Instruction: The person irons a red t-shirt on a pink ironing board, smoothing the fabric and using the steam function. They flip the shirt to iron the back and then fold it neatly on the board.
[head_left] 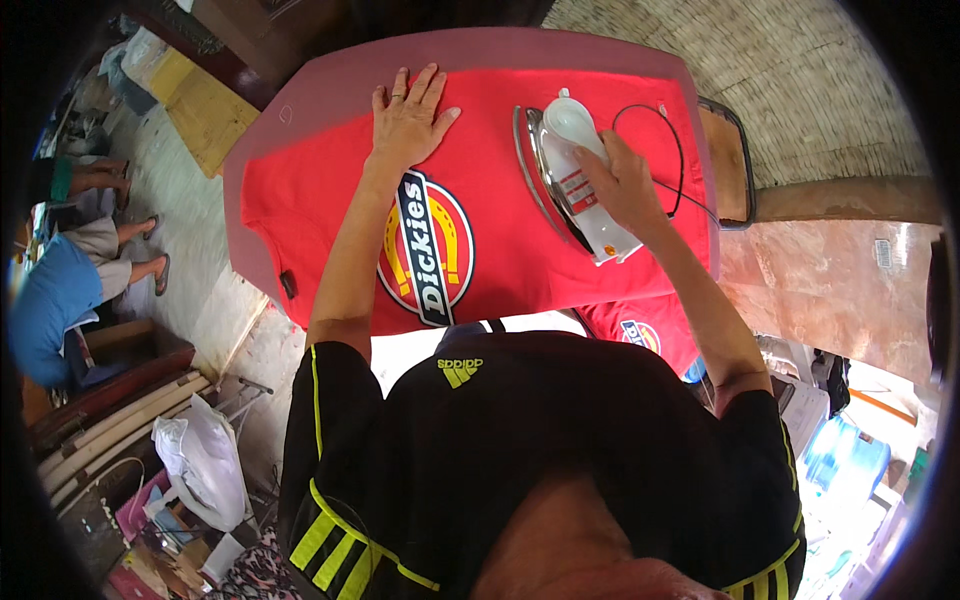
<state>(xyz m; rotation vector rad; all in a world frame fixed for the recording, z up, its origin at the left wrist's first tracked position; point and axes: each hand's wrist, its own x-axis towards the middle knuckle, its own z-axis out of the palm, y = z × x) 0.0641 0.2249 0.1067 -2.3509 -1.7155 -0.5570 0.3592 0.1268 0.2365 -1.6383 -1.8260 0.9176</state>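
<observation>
A red shirt (520, 200) with a large round printed emblem lies spread over a maroon-covered ironing board (470, 45). Flat on its far left part rests my left hand (408, 125), fingers stretched out and a ring on one of them. My right hand (625, 185) is wrapped round the handle of a white iron (568, 125) above the right half of the shirt. The iron's shiny metal side faces left; whether its soleplate touches the cloth I cannot tell. Its dark cord (682, 160) loops to the right. More red cloth (655, 315) with a similar print shows below the board's near right edge.
A dark metal frame (745, 160) stands at the board's right end, beside a woven wall covering (770, 90). At left are a yellowish panel (205, 115), a person in blue (60, 290) and another person's legs. A white plastic bag (205, 465) sits lower left; a blue water jug (845, 460) lower right.
</observation>
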